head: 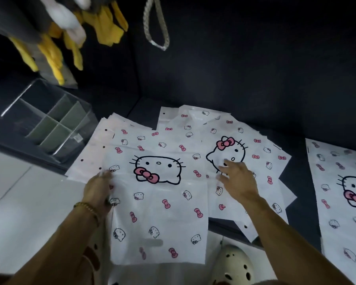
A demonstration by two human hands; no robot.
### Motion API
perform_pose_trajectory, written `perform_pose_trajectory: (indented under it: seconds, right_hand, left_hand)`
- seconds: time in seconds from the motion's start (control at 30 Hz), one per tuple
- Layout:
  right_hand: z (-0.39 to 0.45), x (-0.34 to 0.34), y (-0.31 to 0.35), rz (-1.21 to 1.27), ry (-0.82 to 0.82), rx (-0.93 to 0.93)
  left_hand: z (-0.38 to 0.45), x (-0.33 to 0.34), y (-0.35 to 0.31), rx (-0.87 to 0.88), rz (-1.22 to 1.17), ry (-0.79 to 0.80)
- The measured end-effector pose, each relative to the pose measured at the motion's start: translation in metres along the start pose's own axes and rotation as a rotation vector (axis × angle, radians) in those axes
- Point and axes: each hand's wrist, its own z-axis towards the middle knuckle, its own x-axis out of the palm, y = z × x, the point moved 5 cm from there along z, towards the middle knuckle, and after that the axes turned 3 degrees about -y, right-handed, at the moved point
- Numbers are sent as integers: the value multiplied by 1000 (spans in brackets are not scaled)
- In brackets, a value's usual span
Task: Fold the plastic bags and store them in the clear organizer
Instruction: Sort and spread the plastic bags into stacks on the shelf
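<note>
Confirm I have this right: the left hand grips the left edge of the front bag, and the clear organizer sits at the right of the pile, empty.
Not quite. The head view shows the clear organizer at the left of the pile, not the right. The rest holds: the left hand grips the front bag at its left edge, and the organizer's compartments look empty.

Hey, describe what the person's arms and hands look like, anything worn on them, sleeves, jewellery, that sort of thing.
Both forearms are bare, with no sleeves in view and no gloves. The left hand has a beaded bracelet around the wrist, its beads golden-brown. The right hand shows no bracelet or watch on its wrist. No rings are clear on either hand, though the picture is too soft to be sure.
</note>
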Motion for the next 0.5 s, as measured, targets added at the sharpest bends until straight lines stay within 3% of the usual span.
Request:
perform_pose_trajectory:
  seconds: [0.13,0.27,0.5]
  right_hand:
    - [1,-3,12,-189,-78,-104]
    - [-10,9,10,-12,65,-83]
    - [4,3,23,54,-59,-44]
  left_hand:
    - [-5,-3,-1,-35,-151,10]
    - [-8,-8,-3,-25,-182,15]
    - [-12,-19,-3,-6,-225,-40]
